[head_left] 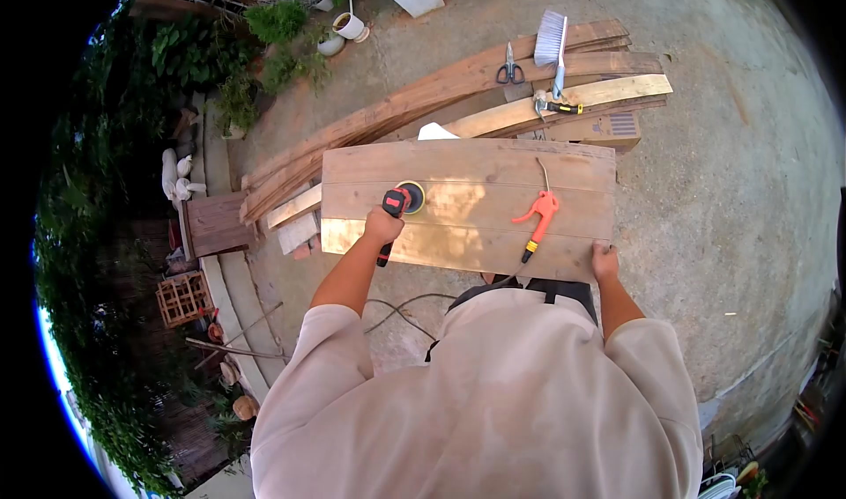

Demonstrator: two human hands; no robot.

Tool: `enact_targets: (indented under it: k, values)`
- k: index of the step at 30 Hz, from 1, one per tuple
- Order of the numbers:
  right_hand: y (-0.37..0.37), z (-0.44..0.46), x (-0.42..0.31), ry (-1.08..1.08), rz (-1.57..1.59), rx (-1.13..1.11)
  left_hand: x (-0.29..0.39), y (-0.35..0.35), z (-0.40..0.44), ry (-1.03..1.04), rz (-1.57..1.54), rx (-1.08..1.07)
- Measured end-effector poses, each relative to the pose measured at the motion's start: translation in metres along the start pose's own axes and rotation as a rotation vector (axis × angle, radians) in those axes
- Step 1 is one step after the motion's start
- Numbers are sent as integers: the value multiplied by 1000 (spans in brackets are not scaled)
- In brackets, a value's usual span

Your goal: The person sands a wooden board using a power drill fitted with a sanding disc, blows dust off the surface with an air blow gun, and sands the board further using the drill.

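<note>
A wide wooden panel point(520, 160) made of joined boards lies in front of me. My left hand point(384, 225) is wrapped round the handle of a black and red power sander point(397, 201), whose round yellow-edged pad rests on the panel's left part. At the panel's near right corner, my right hand point(604, 262) grips the edge. An orange air blow gun point(542, 213) with a thin nozzle lies on the right part of the panel, its hose running off the near edge.
Beyond the panel lie long wooden planks point(379, 110) with scissors point(509, 69), a brush point(551, 43) and a hammer point(557, 106) on them. A cardboard box point(612, 127) sits under the planks. Potted plants stand at the upper left; a hose point(401, 310) loops on the ground.
</note>
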State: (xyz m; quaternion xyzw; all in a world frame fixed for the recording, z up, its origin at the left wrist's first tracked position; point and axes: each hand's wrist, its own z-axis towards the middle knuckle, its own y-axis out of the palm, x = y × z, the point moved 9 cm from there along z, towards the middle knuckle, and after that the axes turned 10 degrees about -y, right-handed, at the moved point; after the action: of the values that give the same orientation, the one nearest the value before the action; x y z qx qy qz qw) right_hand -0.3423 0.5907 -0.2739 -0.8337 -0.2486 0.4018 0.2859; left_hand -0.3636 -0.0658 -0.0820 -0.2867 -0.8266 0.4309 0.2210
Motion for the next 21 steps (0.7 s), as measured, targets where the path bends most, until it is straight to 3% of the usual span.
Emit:
enact_targets:
  k: [3,5,8,11,14,17,21]
  values:
    - [-15,-16,-26,-34,-28,58,31,-6,-39,-52,-121,-265]
    - [-23,-28,-43,-78,-135,158,26,-2,-27,-59,-129,-249]
    - [-24,-50,-113,-433,-484,-24,30,-5,-13,-80,-240,-192]
    - [-16,-71,-159,-589,-591,-164,36,4,-5,-150,-296,-284]
    - [-15,-58,-163,-407,-567,-48,54,2,-12,-116,-301,-309]
    - [-22,-39,-127,-27,-443,13,51,-1,1,-126,-255,-229]
    - [-43,-34,-111,87,-415,-62,64,-11,-2,-123,-251,-202]
